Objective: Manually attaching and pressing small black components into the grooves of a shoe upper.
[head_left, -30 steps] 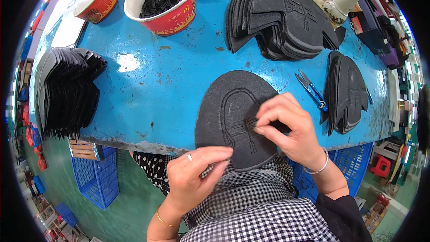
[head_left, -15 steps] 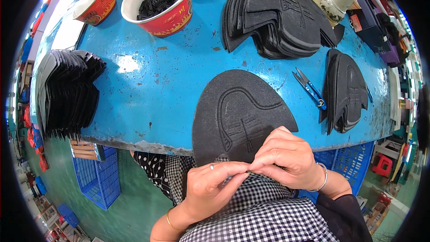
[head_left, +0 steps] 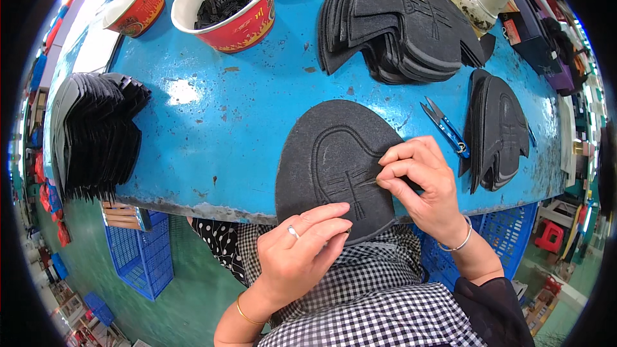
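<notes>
A black padded piece (head_left: 340, 154), rounded at the top with a stitched curve and a few crossing stitched lines, lies across the table's near edge and my lap. My left hand (head_left: 299, 250) is at its lower edge, with fingers stretched out over the surface. At the piece's right side my right hand (head_left: 421, 183) has thumb and fingertips pinched together; what they hold, if anything, is too small to make out. Blue-handled thread snips (head_left: 453, 138) lie on the table to the right of that hand.
Stacks of similar black pieces stand on the blue table (head_left: 212, 135): a large stack (head_left: 418, 32) at the back, one stack (head_left: 498, 132) at right, one stack (head_left: 96, 135) at left. A red paper tub (head_left: 234, 29) holds small black parts. A blue crate (head_left: 138, 254) sits below.
My hands were pinched together over the lower edge of the piece. They have come apart: the right moved up along the right side, the left's fingers spread onto the piece.
</notes>
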`<state>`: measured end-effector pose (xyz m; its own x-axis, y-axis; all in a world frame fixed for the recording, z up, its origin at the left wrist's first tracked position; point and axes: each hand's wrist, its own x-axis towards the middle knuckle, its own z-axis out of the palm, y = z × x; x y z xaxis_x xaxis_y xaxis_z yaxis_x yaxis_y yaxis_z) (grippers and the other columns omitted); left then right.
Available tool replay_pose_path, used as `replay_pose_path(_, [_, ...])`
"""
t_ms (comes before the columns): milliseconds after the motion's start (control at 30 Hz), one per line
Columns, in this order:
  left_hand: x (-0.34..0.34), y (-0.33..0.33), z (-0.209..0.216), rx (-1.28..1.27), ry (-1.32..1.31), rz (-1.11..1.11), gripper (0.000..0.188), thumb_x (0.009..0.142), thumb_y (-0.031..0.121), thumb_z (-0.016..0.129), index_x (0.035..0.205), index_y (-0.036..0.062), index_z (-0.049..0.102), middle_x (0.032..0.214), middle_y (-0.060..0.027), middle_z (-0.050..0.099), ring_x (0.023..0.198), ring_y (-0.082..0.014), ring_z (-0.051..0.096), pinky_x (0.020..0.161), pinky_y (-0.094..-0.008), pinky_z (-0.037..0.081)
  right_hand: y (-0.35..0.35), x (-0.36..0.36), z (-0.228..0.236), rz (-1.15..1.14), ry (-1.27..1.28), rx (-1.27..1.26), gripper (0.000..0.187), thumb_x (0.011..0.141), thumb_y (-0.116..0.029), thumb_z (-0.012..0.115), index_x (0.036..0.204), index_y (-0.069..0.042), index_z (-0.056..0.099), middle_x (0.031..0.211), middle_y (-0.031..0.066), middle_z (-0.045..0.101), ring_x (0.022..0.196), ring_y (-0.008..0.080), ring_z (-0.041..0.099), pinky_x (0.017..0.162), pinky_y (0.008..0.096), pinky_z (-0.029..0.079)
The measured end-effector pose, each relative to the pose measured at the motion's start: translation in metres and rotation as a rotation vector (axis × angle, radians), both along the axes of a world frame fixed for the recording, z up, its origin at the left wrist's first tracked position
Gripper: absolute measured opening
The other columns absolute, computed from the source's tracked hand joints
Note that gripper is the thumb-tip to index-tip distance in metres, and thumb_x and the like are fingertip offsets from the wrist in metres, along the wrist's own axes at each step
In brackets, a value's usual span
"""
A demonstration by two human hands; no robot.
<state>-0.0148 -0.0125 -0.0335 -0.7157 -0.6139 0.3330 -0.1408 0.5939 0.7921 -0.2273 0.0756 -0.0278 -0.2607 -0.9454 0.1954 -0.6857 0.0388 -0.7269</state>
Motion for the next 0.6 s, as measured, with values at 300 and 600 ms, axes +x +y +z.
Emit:
replay_pose_path(300, [-0.008,0.001,0.005,-0.221,-0.184,-0.044,0.025,0.068,0.002,0.08,0.09,0.0096,0.071,0.109,-0.0036,0.075,0.059,-0.0111,0.058,0.051,-0.0231,0.048,-0.001,0.003,-0.002,-0.02,0.07,0.011,0.01,0.075,-0.009,0.078,0.083,-0.008,0.071,0.097,-0.0004,0.069,0.093,0.0205,0.058,0.082,0.0341,0.043])
replay_pose_path(600, [-0.014,0.002,-0.002,-0.337,-0.233,-0.049,0.022,0.07,0.005,0.078,0.089,0.0112,0.07,0.112,-0.0004,0.074,0.053,-0.0088,0.052,0.048,-0.022,0.044,-0.004,0.002,0.0,0.002,0.101,0.011,0.011,0.075,-0.009,0.078,0.082,-0.01,0.07,0.097,-0.0009,0.067,0.093,0.0205,0.057,0.081,0.0342,0.041])
